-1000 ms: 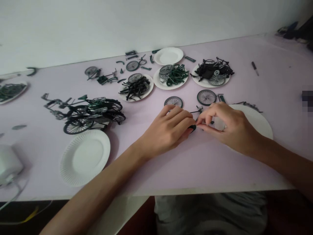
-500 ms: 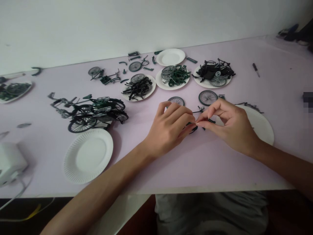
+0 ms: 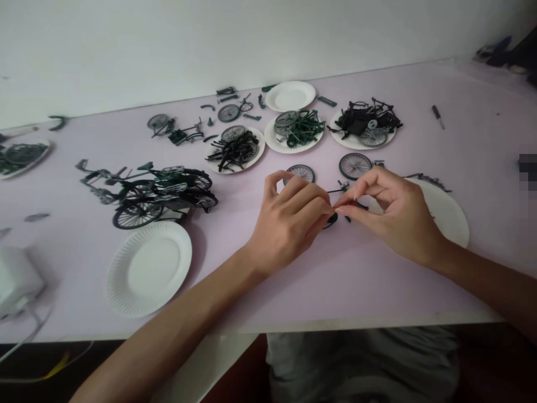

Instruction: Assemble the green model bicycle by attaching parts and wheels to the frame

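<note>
1 wheel (image 3: 306, 172) (partly hidden) behind left hand (image 3: 288, 223)

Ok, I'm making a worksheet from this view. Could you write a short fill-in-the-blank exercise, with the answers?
The model bicycles are to the ____ of the left hand.
Partly hidden by the right hand is a round white ____.
Beyond the hands, a plate of green parts sits ____ two plates of black parts.
Missing words: left; plate; between.
</note>
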A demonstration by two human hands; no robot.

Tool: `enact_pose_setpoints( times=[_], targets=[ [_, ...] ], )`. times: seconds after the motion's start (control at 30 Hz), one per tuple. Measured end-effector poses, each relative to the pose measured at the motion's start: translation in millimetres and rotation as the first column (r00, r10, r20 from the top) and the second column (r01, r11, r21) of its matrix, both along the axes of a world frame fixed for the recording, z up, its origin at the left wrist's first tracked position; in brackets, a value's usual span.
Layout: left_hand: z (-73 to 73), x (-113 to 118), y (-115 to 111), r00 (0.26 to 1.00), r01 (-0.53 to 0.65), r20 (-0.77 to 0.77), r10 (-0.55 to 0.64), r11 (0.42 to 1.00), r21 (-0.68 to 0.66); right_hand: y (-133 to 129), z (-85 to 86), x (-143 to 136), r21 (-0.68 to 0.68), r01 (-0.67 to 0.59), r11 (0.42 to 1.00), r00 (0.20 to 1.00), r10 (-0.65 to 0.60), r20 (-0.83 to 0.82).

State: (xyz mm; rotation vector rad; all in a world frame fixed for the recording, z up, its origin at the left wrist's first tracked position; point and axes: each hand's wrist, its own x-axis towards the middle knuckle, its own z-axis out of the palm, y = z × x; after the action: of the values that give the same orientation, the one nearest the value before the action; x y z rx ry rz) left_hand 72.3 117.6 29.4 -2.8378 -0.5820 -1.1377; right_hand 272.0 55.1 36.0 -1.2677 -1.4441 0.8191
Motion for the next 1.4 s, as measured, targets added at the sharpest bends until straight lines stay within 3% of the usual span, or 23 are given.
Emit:
enact_pose_setpoints(
  times=[0.4, 0.6, 0.77, 0.97, 1.2, 1.4],
  targets=[
    [-1.9, 1, -1, 1.0, -0.015, -0.002, 0.015, 1.0, -0.006, -2, 1.6, -1, -0.021, -0.019, 1.0, 0.999, 0.02, 0.047],
    [0.6, -1, 1, 0.999, -0.016, -0.046, 0.014, 0.999, -0.035, -1, -2.7, 2, 0.085, -0.043, 0.995, 0.987, 0.03, 0.155],
    [-0.2, -6, 9, 0.993, 0.013, -0.114, -0.037, 0.979, -0.202, 2, -8.2, 9, 0.321, -0.17, 0.932, 0.891, 0.006, 0.454],
    [-7.2, -6, 10, 0.993, 0.045, -0.073, -0.092, 0.872, -0.487, 6, -13.0, 12, 0.276, -0.275, 0.921, 0.842, 0.092, 0.532],
    [-9.1, -4, 8, 0.995, 0.075, -0.006, -0.097, 0.801, -0.594, 6, -16.6, 12, 0.283, -0.267, 0.921, 0.835, 0.075, 0.545],
    [-11.0, -3, 8, 0.996, 0.056, -0.019, -0.084, 0.799, -0.599, 7, -16.4, 12, 0.294, -0.294, 0.91, 0.818, 0.08, 0.57]
  ],
)
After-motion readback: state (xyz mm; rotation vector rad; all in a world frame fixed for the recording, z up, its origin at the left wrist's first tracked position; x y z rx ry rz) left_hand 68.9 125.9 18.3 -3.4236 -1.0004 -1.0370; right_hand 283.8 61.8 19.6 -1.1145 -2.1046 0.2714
